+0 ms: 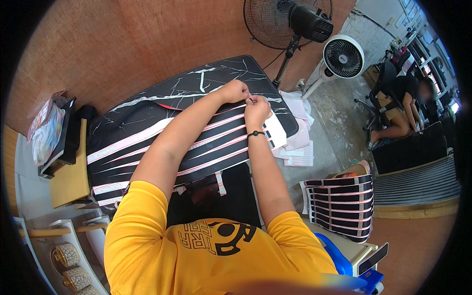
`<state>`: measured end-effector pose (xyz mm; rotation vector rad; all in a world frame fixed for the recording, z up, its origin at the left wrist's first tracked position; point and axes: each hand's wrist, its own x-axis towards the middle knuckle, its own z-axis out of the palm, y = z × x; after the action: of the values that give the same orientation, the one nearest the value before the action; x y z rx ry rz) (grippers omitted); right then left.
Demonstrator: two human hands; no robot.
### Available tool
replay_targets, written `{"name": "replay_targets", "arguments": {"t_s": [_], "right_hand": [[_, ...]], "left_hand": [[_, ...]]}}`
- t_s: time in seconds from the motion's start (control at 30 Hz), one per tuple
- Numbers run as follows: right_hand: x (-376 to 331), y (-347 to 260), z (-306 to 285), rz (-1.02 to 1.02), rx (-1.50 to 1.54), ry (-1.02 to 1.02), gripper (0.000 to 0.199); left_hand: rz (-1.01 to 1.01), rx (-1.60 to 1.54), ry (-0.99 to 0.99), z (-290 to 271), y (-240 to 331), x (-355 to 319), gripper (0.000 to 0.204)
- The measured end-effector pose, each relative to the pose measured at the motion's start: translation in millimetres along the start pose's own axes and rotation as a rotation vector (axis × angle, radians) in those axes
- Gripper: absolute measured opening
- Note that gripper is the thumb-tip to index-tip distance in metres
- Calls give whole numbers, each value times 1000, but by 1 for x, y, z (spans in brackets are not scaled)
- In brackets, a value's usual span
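Several tapered black strips with white and pink edging lie side by side across a black marble-patterned table. My left hand is closed in a pinch at the right end of the farthest strip, its fingertips close to those of the other hand. My right hand, with a dark band on the wrist, also pinches there, and a small dark bit shows between thumb and finger. The exact grip is partly hidden by the fingers. Under my left forearm, the far strip curls up and shows a red edge. White paper sticks out beside my right hand.
A black fan and a white fan stand beyond the table. Loose papers lie off its right end. More black strips drape at the right. A person sits at far right. A plastic bag rests at left.
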<state>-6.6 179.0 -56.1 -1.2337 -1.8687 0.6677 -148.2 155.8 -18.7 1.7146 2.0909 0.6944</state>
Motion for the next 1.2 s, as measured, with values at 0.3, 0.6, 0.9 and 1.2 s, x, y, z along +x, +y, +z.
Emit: {"name": "replay_targets", "arguments": {"t_s": [0.3, 0.6, 0.9, 1.2], "right_hand": [[1, 6, 0, 31, 133, -17, 6], [7, 16, -9, 17, 337, -106, 30], [3, 20, -15, -150, 80, -184, 52], [0, 16, -20, -164, 73, -144, 53]], "left_hand": [[-91, -104, 105, 11, -15, 11, 22], [-23, -6, 87, 0, 9, -50, 25], [411, 730, 309, -7, 22, -27, 8], [271, 802, 307, -3, 16, -18, 9]]}}
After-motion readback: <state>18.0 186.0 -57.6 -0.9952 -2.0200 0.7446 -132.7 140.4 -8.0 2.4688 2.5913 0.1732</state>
